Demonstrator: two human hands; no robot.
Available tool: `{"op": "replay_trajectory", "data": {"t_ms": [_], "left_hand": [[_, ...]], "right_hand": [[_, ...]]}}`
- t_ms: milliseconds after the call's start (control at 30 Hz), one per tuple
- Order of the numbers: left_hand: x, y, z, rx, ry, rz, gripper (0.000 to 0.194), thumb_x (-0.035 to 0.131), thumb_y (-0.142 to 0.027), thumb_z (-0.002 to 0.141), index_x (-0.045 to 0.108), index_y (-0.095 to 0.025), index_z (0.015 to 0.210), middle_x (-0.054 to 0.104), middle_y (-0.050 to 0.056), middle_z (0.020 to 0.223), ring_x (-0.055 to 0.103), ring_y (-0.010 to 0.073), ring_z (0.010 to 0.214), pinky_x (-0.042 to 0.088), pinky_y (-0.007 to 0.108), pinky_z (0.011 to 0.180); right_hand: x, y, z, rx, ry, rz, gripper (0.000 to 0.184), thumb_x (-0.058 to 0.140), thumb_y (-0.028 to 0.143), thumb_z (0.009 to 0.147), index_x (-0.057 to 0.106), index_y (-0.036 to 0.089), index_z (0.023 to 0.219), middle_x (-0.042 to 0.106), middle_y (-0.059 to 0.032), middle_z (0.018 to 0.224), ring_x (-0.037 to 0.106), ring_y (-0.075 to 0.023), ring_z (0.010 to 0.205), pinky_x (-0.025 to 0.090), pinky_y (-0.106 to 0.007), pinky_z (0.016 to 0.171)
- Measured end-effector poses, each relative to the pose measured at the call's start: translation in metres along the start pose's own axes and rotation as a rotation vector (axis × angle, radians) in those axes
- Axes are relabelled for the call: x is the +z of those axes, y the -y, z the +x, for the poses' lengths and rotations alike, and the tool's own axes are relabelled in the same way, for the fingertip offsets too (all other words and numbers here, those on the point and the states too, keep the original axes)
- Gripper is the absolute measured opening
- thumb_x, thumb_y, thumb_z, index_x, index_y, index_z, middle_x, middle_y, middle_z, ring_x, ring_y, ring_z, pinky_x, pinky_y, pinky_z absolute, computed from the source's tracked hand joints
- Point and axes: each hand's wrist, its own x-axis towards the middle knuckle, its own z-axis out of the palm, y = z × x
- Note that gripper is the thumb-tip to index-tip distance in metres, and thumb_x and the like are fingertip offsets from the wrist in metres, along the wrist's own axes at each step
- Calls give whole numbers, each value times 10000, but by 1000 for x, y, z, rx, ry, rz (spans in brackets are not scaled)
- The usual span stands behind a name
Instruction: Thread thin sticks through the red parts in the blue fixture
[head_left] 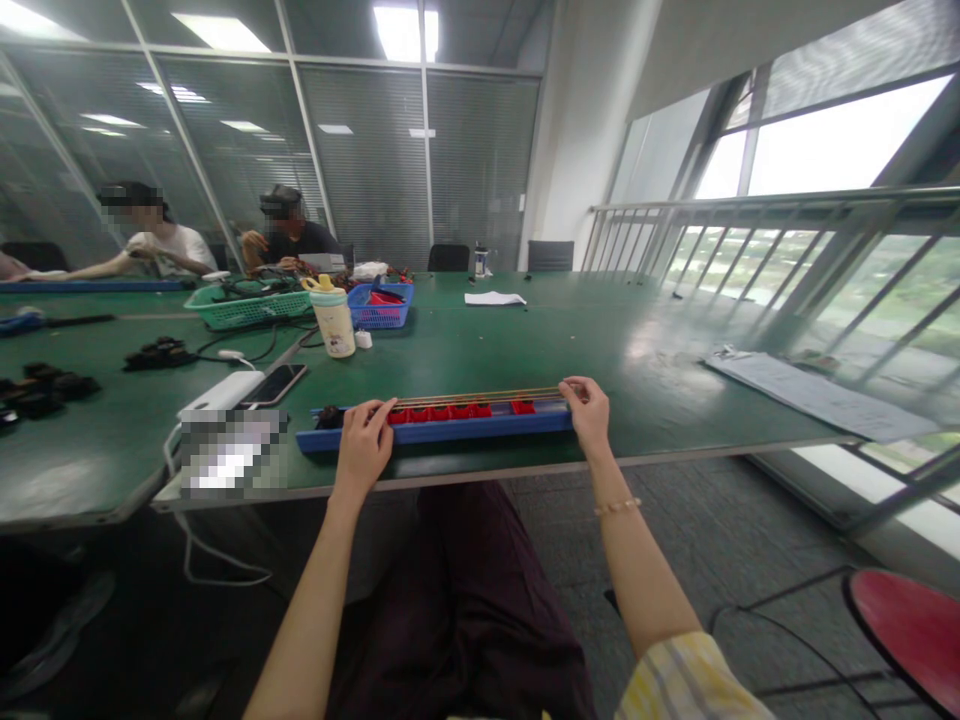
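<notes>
Tray (435, 432) on table (645, 370), phone (274, 384) to left

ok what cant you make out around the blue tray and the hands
All in the head view:
Thin rods: right end hidden by the right hand.
Dark lump: too small to identify, partly behind the left hand.
Red pieces in the blue tray: too small to identify.
Object at the table edge: pixelated.
</notes>
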Motion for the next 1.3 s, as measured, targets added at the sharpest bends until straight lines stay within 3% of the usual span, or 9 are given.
{"op": "replay_trajectory", "data": {"t_ms": [367,633,867,1100,1300], "left_hand": [[-1,-1,1,-16,5,-7,429,426,-209,902,601,-223,1293,572,112,1163,500,251,1043,431,428,1001],[-1,-2,1,-14,-5,-4,418,418,-212,913,605,-216,1286,570,111,1149,498,249,1035,432,424,1004],[-2,-3,1,-16,-2,0,450,412,-210,917,559,-220,1343,560,114,1157,492,247,1058,430,425,1013],[-4,-4,1,-15,5,-33,420,417,-194,900,603,-229,1275,566,104,1159,498,250,1060,434,433,1013],[-3,-2,1,-16,6,-33,411,428,-189,890,614,-226,1255,576,101,1147,505,247,1049,435,427,1003]], "right_hand": [[1,9,-4,-105,-30,-134,411,529,577,871,688,198,881,685,-95,918,545,-226,870,442,-342,754],[2,3,-3,-46,40,-108,495,465,629,879,681,183,898,699,-100,899,607,-225,824,463,-354,771],[-6,1,-2,22,-65,-96,494,497,656,855,619,182,923,693,-93,845,618,-215,778,474,-358,774],[-9,-11,1,147,39,138,484,655,643,751,570,199,924,646,-7,663,638,-185,658,486,-324,699],[-8,-14,4,180,76,241,513,739,600,686,604,188,960,681,-18,686,661,-186,675,491,-310,672]]}}
